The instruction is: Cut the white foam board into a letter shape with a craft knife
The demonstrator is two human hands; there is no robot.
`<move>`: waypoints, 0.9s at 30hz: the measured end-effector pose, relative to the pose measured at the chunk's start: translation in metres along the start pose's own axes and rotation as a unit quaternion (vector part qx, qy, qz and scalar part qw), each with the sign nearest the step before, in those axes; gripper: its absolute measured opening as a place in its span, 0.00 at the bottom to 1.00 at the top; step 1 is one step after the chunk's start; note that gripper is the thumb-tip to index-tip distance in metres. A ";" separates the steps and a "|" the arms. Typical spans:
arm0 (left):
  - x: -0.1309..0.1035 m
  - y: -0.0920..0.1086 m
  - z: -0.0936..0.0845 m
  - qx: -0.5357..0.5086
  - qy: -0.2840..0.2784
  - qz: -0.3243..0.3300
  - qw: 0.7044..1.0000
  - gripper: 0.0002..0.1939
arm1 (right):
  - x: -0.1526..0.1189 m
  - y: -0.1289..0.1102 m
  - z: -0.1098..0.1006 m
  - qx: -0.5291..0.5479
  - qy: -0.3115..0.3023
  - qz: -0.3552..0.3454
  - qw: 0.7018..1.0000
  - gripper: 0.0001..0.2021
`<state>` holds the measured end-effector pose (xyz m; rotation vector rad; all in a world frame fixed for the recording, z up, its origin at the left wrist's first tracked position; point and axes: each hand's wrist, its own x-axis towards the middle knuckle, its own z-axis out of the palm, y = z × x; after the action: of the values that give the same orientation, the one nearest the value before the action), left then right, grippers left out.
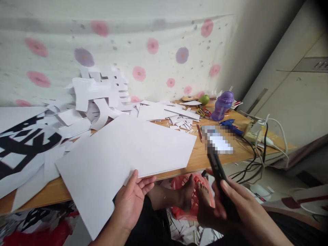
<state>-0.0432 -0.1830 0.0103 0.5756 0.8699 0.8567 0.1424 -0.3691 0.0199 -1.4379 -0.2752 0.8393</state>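
A large white board [128, 143], bent in outline like a wide L, lies across the wooden table with its near part hanging over the front edge. My left hand [134, 198] is at the board's inner corner, palm up, thumb apart from half-curled fingers. It seems to touch the edge without gripping it. My right hand [235, 198] is wrapped round a long, slim black tool [217, 167] that looks like a utility knife, held upright and slanted over the table's front edge. Whether a blade is out cannot be made out. Behind its tip a blurred-out bright rectangle [221, 141] lies on the table.
White cut-out pieces [99, 89] and scraps [180, 123] crowd the table's back. Black-printed sheets [28, 147] lie left. Scissors [203, 112], a purple bottle [222, 105], a blue glue gun [232, 127] and cables [261, 153] are right. Bare feet rest on a red basket [176, 212].
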 end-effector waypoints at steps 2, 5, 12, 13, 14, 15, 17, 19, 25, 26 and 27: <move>0.004 0.000 -0.004 0.024 -0.007 0.007 1.000 0.12 | -0.019 0.005 -0.013 -0.012 -0.034 0.055 0.998 0.32; 0.010 -0.003 -0.008 0.028 0.010 0.019 0.999 0.12 | -0.028 0.005 -0.019 -0.003 -0.081 0.142 0.986 0.37; 0.014 -0.007 -0.012 0.022 0.041 0.032 0.998 0.10 | -0.011 -0.008 -0.011 0.077 -0.171 0.203 0.961 0.42; 0.014 -0.007 -0.012 0.022 0.039 0.035 0.998 0.09 | -0.010 -0.008 -0.011 0.086 -0.177 0.209 0.958 0.41; 0.014 -0.007 -0.013 0.024 0.038 0.036 0.998 0.09 | -0.010 -0.008 -0.011 0.093 -0.182 0.218 0.954 0.41; 0.014 -0.007 -0.013 0.027 0.037 0.036 0.998 0.09 | -0.010 -0.008 -0.012 0.097 -0.186 0.227 0.951 0.41; 0.014 -0.008 -0.014 0.034 0.037 0.034 0.998 0.10 | -0.011 -0.009 -0.012 0.098 -0.192 0.237 0.947 0.40; 0.015 -0.008 -0.014 0.037 0.042 0.033 0.998 0.12 | -0.012 -0.010 -0.012 0.093 -0.193 0.239 0.947 0.39; 0.017 -0.010 -0.015 0.041 0.041 0.036 0.998 0.13 | -0.013 -0.010 -0.016 0.082 -0.186 0.251 0.946 0.40; 0.018 -0.010 -0.015 0.042 0.036 0.038 0.998 0.14 | -0.013 -0.010 -0.017 0.083 -0.188 0.251 0.946 0.40; 0.018 -0.010 -0.016 0.043 0.030 0.040 0.998 0.14 | -0.013 -0.010 -0.017 0.082 -0.189 0.249 0.946 0.40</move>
<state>-0.0460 -0.1722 -0.0133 0.6657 0.9469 0.9175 0.1478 -0.3895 0.0307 -1.1935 -0.1221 1.5233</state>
